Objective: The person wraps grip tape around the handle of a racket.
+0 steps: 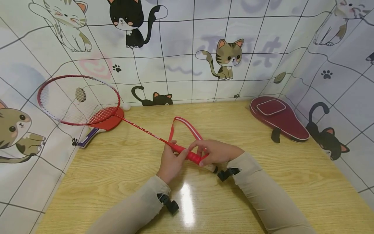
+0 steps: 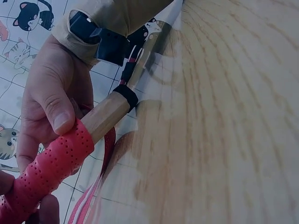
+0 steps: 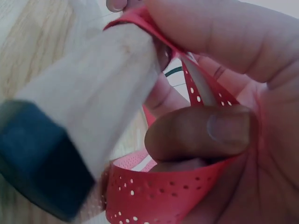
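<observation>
Holding the wrapped part of the handle, the left hand [image 1: 172, 164] has its thumb and fingers closed around the badminton racket [image 1: 131, 123]. The right hand [image 1: 217, 151] pinches the red perforated tape [image 3: 154, 196] close to the end of the wrapped part, with its thumb pressing there, while a loop of this tape passes around its bent fingers. The racket is slanting over the wooden table [image 1: 117, 182], its head at the far left and its handle near the middle. The tape covers the upper handle in turns; below them, the bare wood [image 3: 100, 88] is visible down to the black end cap [image 3: 46, 158]. A loose length of tape makes an arch beyond the hands. Behind the racket's strings lies a red paddle [image 1: 106, 126], beside a white ball [image 1: 126, 107]; whether the racket touches the paddle, I cannot tell. At the far right rests a dark red case [image 1: 276, 117].
</observation>
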`<state>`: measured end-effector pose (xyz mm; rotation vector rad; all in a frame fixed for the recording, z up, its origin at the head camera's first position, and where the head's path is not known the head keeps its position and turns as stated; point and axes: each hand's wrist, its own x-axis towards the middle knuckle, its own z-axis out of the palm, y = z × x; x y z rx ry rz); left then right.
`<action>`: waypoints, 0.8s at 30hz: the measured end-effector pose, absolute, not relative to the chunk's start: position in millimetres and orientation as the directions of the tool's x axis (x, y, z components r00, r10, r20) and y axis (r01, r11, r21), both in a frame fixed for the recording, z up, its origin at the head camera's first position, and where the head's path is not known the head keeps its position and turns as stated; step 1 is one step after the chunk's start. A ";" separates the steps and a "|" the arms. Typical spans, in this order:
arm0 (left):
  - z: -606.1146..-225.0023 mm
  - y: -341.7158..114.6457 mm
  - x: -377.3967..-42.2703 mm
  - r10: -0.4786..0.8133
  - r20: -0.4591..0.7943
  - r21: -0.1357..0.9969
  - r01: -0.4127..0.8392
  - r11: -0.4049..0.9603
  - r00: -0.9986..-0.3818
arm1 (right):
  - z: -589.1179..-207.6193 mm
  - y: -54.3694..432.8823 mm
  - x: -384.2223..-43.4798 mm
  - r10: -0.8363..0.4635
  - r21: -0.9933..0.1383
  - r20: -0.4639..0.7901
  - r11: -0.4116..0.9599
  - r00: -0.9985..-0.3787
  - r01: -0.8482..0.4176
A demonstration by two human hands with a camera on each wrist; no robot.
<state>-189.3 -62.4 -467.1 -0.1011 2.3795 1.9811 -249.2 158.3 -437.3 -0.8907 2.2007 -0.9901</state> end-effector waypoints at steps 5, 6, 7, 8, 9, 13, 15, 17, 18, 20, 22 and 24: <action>-466.2 -62.0 -189.5 -0.014 -0.093 0.981 -0.094 0.171 -0.996 | -436.5 160.4 -250.5 -0.749 -0.806 -0.239 0.508 -0.618 -0.305; -466.2 -61.8 -189.6 -0.013 -0.094 0.981 -0.095 0.167 -0.995 | -436.4 160.8 -250.8 -0.752 -0.810 -0.241 0.504 -0.613 -0.300; -466.1 -61.6 -189.8 -0.012 -0.097 0.982 -0.098 0.162 -0.995 | -435.9 161.2 -251.1 -0.756 -0.814 -0.243 0.499 -0.607 -0.297; -466.0 -61.4 -190.1 -0.011 -0.099 0.983 -0.099 0.154 -0.995 | -435.7 161.5 -251.5 -0.762 -0.821 -0.246 0.492 -0.599 -0.289; -466.0 -61.2 -190.4 -0.010 -0.102 0.984 -0.102 0.144 -0.995 | -435.5 161.9 -251.8 -0.767 -0.829 -0.251 0.485 -0.590 -0.278; -467.3 -61.3 -191.9 -0.004 -0.111 0.986 -0.111 0.122 -0.994 | -435.0 162.4 -251.6 -0.771 -0.847 -0.280 0.479 -0.572 -0.231; -468.3 -61.4 -192.2 -0.001 -0.112 0.987 -0.111 0.116 -0.994 | -435.2 162.4 -251.1 -0.767 -0.847 -0.289 0.484 -0.573 -0.221; -469.0 -61.5 -192.1 -0.001 -0.108 0.988 -0.108 0.109 -0.994 | -435.2 161.8 -250.7 -0.764 -0.838 -0.291 0.494 -0.576 -0.231; -469.3 -61.3 -191.8 -0.002 -0.106 0.989 -0.106 0.105 -0.994 | -435.0 161.6 -250.4 -0.760 -0.833 -0.293 0.501 -0.580 -0.236; -469.5 -61.3 -191.4 -0.004 -0.099 0.990 -0.099 0.098 -0.995 | -434.7 160.6 -250.0 -0.763 -0.823 -0.285 0.505 -0.580 -0.259; -469.6 -61.3 -191.0 -0.012 -0.096 0.990 -0.096 0.101 -0.995 | -434.4 159.5 -249.6 -0.765 -0.817 -0.278 0.507 -0.581 -0.275; -469.9 -61.5 -190.4 -0.021 -0.092 0.988 -0.094 0.123 -0.996 | -434.8 158.7 -249.6 -0.769 -0.816 -0.264 0.500 -0.581 -0.291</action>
